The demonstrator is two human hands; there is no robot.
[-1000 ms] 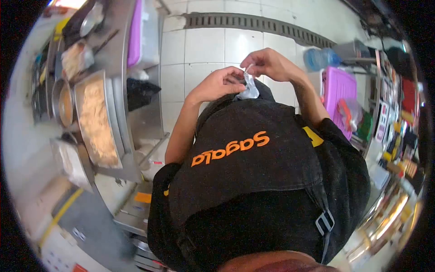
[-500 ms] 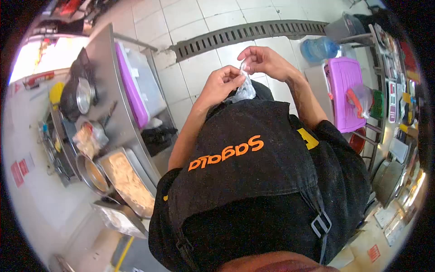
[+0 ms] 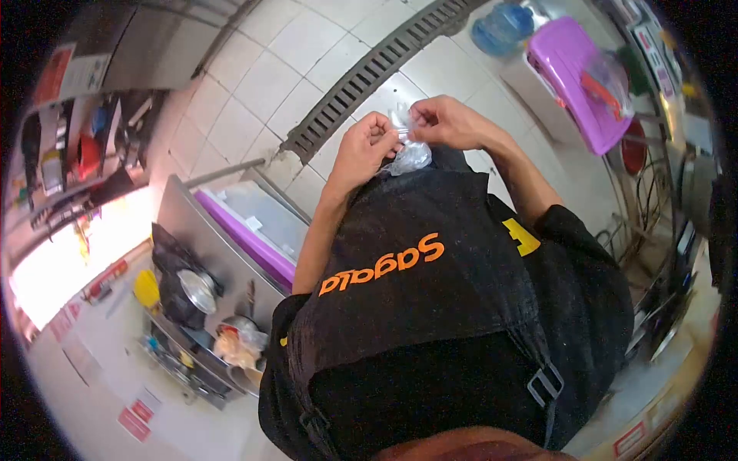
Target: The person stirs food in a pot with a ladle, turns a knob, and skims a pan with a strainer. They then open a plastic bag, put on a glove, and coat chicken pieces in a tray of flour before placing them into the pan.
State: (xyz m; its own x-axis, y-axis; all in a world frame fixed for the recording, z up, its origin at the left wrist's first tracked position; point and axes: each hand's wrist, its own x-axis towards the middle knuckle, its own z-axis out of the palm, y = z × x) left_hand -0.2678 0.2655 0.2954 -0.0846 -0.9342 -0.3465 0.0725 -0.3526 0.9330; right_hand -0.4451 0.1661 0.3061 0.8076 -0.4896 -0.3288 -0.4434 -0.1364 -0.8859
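A clear plastic bag [image 3: 413, 158] hangs in front of my black apron [image 3: 430, 300], its gathered neck pointing up between my hands. My left hand [image 3: 366, 147] pinches the neck from the left, fingers curled inward. From the right, my right hand [image 3: 450, 123] grips the same neck with thumb and fingers closed on it. What the bag contains, if anything, cannot be made out.
On the left, a steel table [image 3: 192, 230] carries a purple-edged plastic bin [image 3: 250, 238], a metal bowl [image 3: 197, 290] and a bag of food [image 3: 237, 346]. A purple-lidded box [image 3: 569, 73] and a blue water jug [image 3: 503, 29] stand right, near a floor drain grate [image 3: 369, 73].
My view has turned, so the table and drain sit at a different slant. My right hand has come down and closed on the bag's neck; the left stays on it.
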